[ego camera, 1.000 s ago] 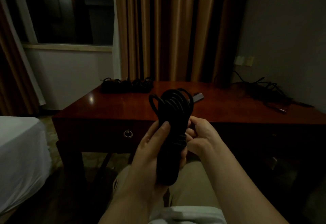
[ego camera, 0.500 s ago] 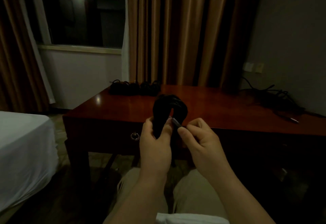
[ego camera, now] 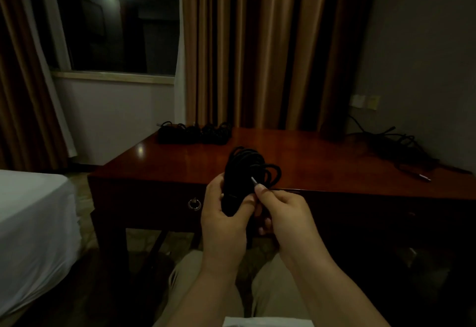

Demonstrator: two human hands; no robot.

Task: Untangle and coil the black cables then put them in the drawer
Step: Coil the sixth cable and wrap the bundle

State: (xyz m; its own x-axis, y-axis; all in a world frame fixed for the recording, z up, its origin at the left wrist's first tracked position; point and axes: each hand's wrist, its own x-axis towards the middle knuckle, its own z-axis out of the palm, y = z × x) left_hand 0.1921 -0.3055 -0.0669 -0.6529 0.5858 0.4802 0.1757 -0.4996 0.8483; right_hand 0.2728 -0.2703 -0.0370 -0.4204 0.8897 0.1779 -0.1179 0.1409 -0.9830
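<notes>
The coiled black cable [ego camera: 244, 172] stands upright in your left hand [ego camera: 226, 213], fingers wrapped round its waist, loops fanning above your grip. Your right hand [ego camera: 280, 210] pinches the plug end [ego camera: 254, 181] just right of that grip, metal tip pointing at the loops. Tuck the plug through them, I'd say, and keep the left squeeze firm so nothing springs loose. Below your hands sits the drawer [ego camera: 154, 204], shut, ring pull [ego camera: 194, 204] to the left. More tangled cables [ego camera: 396, 146] wait far right.

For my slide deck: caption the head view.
Left hand holds a coiled black cable while right hand pinches its plug end before the desk.
</notes>
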